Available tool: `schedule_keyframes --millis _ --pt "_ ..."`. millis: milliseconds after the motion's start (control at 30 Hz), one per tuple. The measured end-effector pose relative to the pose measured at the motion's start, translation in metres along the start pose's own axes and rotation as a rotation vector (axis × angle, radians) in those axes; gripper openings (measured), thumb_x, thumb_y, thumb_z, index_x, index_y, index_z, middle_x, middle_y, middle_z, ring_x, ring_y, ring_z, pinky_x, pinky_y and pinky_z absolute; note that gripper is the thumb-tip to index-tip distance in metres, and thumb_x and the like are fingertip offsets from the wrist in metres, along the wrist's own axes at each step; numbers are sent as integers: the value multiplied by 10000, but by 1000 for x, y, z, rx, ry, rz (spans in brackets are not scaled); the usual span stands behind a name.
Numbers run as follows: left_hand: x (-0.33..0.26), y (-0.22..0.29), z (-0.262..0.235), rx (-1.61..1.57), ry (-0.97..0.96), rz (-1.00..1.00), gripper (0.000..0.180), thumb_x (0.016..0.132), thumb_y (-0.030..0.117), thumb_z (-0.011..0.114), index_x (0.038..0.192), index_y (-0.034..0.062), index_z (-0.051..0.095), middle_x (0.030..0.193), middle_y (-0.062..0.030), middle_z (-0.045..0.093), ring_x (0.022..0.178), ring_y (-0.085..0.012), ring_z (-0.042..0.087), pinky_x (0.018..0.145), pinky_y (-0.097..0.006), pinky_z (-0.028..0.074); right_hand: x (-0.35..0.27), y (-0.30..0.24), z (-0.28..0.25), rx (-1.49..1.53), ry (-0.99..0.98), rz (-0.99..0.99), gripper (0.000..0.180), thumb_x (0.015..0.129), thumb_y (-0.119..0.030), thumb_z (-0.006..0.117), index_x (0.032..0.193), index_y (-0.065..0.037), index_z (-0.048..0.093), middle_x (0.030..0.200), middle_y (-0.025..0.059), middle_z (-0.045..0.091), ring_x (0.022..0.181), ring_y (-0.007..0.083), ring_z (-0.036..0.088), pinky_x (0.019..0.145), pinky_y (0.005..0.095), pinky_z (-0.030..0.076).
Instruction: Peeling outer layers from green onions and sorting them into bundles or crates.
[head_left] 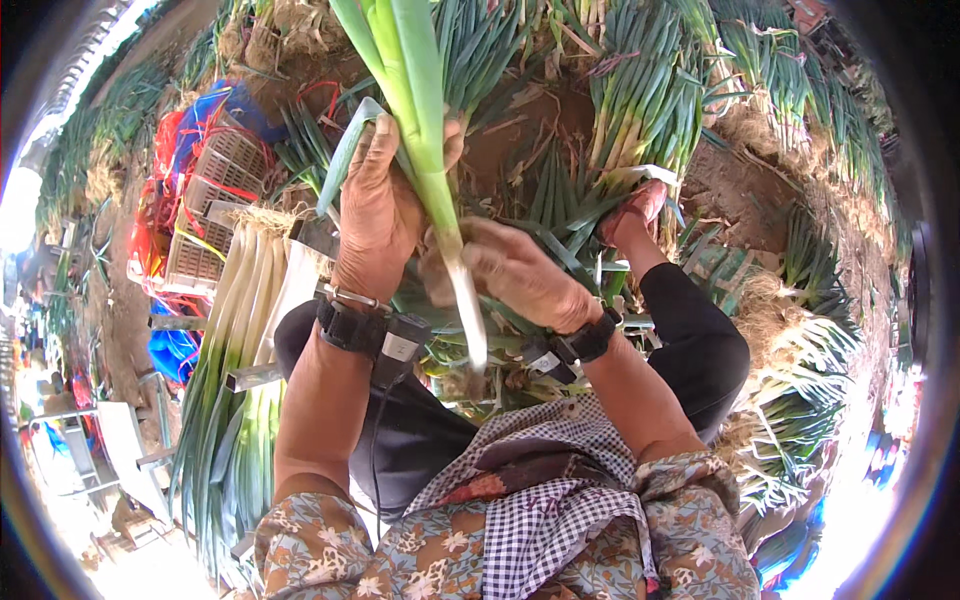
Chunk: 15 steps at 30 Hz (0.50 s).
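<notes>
A long green onion point(430, 165) slants across the middle in front of me, green leaves up and white root end down. My left hand point(385, 205) is closed round its green part, fingers passing behind the stalk. A loose bent leaf point(343, 160) hangs beside that thumb. My right hand point(525, 270) is closed at the upper white part, its fingertips against the stalk and partly hidden behind it. The white tip point(470, 325) is slightly blurred. Both wrists wear black bands.
Trimmed green onions point(250, 290) lie on a metal rack at my left. Behind them stands a beige plastic crate point(215, 195) with red and blue plastic strips. Bundles of untrimmed green onions point(650, 95) lie at the far side, and more with roots point(790, 360) at right. Scraps cover the ground between my legs.
</notes>
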<state>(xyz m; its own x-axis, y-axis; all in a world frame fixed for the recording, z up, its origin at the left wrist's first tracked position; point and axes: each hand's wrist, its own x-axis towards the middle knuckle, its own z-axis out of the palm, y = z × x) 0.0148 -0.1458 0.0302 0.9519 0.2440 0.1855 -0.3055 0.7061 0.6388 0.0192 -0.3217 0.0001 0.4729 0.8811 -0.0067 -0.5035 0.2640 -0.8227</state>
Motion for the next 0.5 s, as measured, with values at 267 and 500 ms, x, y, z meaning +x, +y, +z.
schedule_keyframes --millis 267,500 --pt "-7 5 5 363 72 -19 589 931 439 573 1291 -11 451 1189 -148 586 1114 -260 576 923 -402 487 -8 36 -3 -1062 432 -403 323 843 -164 715 1080 3 573 775 125 632 690 151 624 608 300 495" --pt "-1 14 -16 388 273 -127 444 900 325 655 1153 -28 568 1015 -146 667 891 -231 668 758 -345 540 10 22 7 -353 340 -100 372 904 -180 644 1165 51 513 901 102 642 772 170 646 676 291 528"
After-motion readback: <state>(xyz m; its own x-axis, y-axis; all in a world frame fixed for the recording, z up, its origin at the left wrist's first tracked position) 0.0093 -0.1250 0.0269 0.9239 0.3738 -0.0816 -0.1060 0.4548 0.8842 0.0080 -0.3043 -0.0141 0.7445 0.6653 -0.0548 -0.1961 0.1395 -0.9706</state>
